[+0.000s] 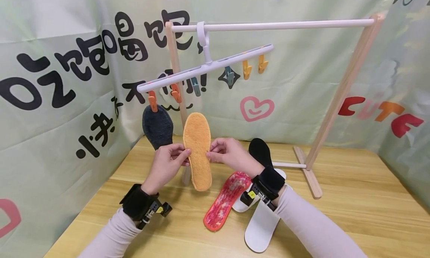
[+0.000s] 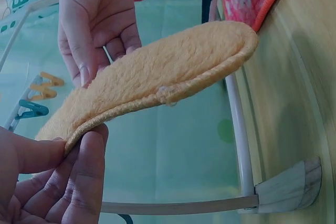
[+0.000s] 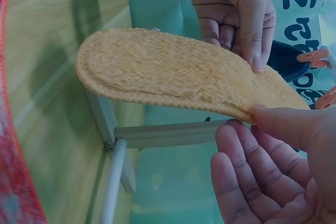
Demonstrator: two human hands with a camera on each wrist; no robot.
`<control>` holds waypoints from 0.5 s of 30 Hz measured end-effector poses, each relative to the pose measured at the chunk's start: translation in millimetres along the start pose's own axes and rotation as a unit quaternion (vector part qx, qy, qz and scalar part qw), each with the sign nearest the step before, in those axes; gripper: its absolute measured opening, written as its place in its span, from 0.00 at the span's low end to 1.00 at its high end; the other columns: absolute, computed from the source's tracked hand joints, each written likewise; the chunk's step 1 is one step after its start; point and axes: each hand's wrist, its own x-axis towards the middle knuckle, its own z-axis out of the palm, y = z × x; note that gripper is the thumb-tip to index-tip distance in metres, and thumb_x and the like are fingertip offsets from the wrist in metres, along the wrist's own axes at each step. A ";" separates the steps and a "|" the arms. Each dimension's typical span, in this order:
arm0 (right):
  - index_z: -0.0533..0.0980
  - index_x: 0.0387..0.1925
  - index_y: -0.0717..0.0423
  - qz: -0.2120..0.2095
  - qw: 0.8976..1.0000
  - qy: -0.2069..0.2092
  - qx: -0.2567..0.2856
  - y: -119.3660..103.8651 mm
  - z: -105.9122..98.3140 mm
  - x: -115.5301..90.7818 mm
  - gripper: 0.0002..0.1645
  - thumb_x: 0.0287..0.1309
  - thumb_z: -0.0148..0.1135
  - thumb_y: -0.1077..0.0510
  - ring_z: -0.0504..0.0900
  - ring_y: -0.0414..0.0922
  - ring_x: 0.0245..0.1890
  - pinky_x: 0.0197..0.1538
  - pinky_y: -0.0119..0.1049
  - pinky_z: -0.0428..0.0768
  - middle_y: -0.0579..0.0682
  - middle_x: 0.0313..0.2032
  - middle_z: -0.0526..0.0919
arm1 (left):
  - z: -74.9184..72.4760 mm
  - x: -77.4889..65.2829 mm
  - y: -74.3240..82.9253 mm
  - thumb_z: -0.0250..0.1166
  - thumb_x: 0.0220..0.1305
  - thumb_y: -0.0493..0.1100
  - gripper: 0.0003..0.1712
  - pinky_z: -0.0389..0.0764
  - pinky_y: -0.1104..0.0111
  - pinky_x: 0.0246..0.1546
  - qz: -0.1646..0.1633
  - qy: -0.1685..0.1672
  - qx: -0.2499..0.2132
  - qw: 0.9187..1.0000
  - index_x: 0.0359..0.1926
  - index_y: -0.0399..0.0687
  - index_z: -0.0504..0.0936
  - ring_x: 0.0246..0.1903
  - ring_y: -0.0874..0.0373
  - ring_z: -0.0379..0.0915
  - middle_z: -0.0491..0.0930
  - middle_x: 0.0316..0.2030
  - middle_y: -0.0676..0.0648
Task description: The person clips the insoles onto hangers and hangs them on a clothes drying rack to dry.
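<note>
Both hands hold an orange fuzzy insole (image 1: 197, 153) upright above the table, in front of the rack. My left hand (image 1: 168, 161) pinches its left edge between thumb and fingers. On the opposite edge, my right hand (image 1: 231, 154) pinches it the same way, the thumb on the fuzzy face in the right wrist view. Behind the left hand, a dark grey insole (image 1: 157, 125) hangs from an orange clothespin (image 1: 152, 101) at the left end of the lilac hanger (image 1: 208, 67). Another orange clothespin (image 1: 175, 93) hangs just above the orange insole and grips nothing.
On the table (image 1: 352, 198) lie a red patterned insole (image 1: 223, 205), a white insole (image 1: 262, 228) and a black insole (image 1: 259, 150), partly under the right forearm. A wooden rack (image 1: 346, 82) carries the hanger on its white bar (image 1: 289, 25). Teal and yellow clothespins (image 1: 246, 69) hang farther right.
</note>
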 end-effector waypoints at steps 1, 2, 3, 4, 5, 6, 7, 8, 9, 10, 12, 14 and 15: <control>0.83 0.42 0.57 -0.002 1.000 0.003 -0.008 -1.5 -0.7 0.8 0.06 0.70 0.71 0.58 0.91 0.58 0.44 0.45 0.34 0.85 0.55 0.38 0.91 | -0.7 0.4 0.0 0.67 0.77 0.36 0.09 0.91 0.67 0.35 -0.001 0.001 0.002 1.000 0.43 0.31 0.87 0.30 0.56 0.89 0.91 0.36 0.35; 0.83 0.42 0.57 -0.006 1.000 0.007 -0.018 -3.3 -1.5 1.5 0.06 0.71 0.71 0.58 0.90 0.58 0.44 0.45 0.34 0.84 0.55 0.38 0.91 | -1.2 0.8 -0.3 0.67 0.77 0.37 0.09 0.91 0.66 0.35 -0.003 0.002 0.002 1.000 0.43 0.31 0.87 0.30 0.55 0.89 0.91 0.36 0.35; 0.83 0.43 0.57 -0.010 0.999 0.012 -0.028 -4.8 -2.3 2.6 0.07 0.71 0.71 0.57 0.90 0.57 0.44 0.44 0.33 0.82 0.54 0.39 0.91 | -1.6 1.2 -0.4 0.67 0.77 0.37 0.09 0.91 0.66 0.35 -0.005 0.003 0.004 1.000 0.43 0.31 0.87 0.31 0.55 0.90 0.91 0.36 0.35; 0.83 0.44 0.57 -0.012 0.999 0.015 -0.035 -6.5 -3.3 3.7 0.07 0.71 0.71 0.57 0.89 0.55 0.43 0.44 0.34 0.82 0.53 0.39 0.91 | -2.1 1.4 -0.2 0.67 0.77 0.37 0.09 0.91 0.65 0.35 -0.007 0.004 0.004 1.000 0.43 0.31 0.87 0.31 0.54 0.90 0.91 0.36 0.35; 0.83 0.46 0.58 -0.015 0.999 0.019 -0.041 -8.5 -4.1 4.7 0.08 0.71 0.71 0.57 0.89 0.53 0.43 0.44 0.34 0.82 0.53 0.40 0.91 | -2.6 1.6 0.2 0.67 0.77 0.37 0.09 0.91 0.65 0.35 -0.007 0.005 0.004 1.000 0.43 0.31 0.87 0.31 0.54 0.90 0.91 0.36 0.35; 0.83 0.47 0.58 -0.018 0.999 0.022 -0.046 -10.4 -5.0 5.8 0.09 0.72 0.71 0.57 0.89 0.51 0.42 0.45 0.34 0.82 0.53 0.40 0.91 | -3.2 1.7 0.7 0.67 0.77 0.37 0.09 0.91 0.66 0.35 -0.007 0.006 0.005 1.000 0.43 0.31 0.87 0.31 0.54 0.89 0.91 0.36 0.35; 0.82 0.49 0.58 -0.019 0.998 0.025 -0.049 -12.6 -6.0 7.1 0.10 0.72 0.70 0.57 0.88 0.48 0.42 0.46 0.35 0.83 0.53 0.41 0.91 | -3.6 1.9 0.9 0.67 0.77 0.37 0.09 0.91 0.66 0.34 -0.008 0.009 0.006 1.000 0.42 0.32 0.87 0.30 0.55 0.89 0.91 0.36 0.35; 0.82 0.50 0.59 -0.021 0.998 0.027 -0.050 -14.8 -6.9 8.3 0.11 0.72 0.70 0.57 0.88 0.47 0.42 0.47 0.36 0.84 0.53 0.42 0.91 | -4.1 2.0 1.2 0.67 0.77 0.37 0.09 0.91 0.67 0.34 -0.007 0.010 0.006 1.000 0.42 0.32 0.87 0.30 0.55 0.89 0.91 0.36 0.35; 0.81 0.52 0.59 -0.022 0.998 0.029 -0.052 -17.1 -7.9 9.7 0.12 0.73 0.69 0.57 0.87 0.46 0.43 0.49 0.37 0.84 0.53 0.43 0.90 | -4.7 2.1 1.5 0.67 0.77 0.37 0.09 0.90 0.68 0.33 -0.006 0.012 0.008 1.000 0.42 0.32 0.87 0.29 0.56 0.89 0.91 0.36 0.35; 0.81 0.53 0.60 -0.023 0.998 0.031 -0.052 -19.7 -8.8 11.1 0.13 0.73 0.69 0.57 0.87 0.45 0.44 0.50 0.38 0.85 0.54 0.44 0.90 | -5.4 2.2 1.4 0.67 0.77 0.37 0.09 0.90 0.69 0.33 -0.006 0.014 0.007 1.000 0.42 0.32 0.87 0.29 0.57 0.88 0.91 0.35 0.35; 0.80 0.55 0.60 -0.025 0.998 0.034 -0.053 -25.1 -10.6 14.0 0.15 0.74 0.68 0.57 0.87 0.47 0.45 0.53 0.40 0.84 0.55 0.45 0.89 | -7.3 2.5 1.4 0.67 0.77 0.37 0.10 0.88 0.71 0.31 -0.006 0.017 0.006 1.000 0.43 0.32 0.87 0.28 0.58 0.88 0.91 0.35 0.36; 0.79 0.57 0.61 -0.030 0.997 0.036 -0.054 -31.5 -12.1 17.0 0.17 0.74 0.67 0.57 0.87 0.49 0.47 0.55 0.42 0.84 0.56 0.46 0.89 | -9.8 3.1 0.7 0.67 0.77 0.38 0.10 0.88 0.72 0.31 -0.005 0.020 0.003 1.000 0.43 0.31 0.87 0.28 0.60 0.87 0.91 0.35 0.35; 0.79 0.58 0.61 -0.032 0.997 0.039 -0.056 -34.7 -12.5 19.2 0.17 0.74 0.67 0.57 0.87 0.49 0.48 0.55 0.43 0.84 0.56 0.47 0.89 | -11.2 3.2 1.1 0.67 0.77 0.38 0.10 0.88 0.72 0.31 -0.004 0.021 0.002 1.000 0.43 0.32 0.87 0.28 0.61 0.87 0.91 0.36 0.35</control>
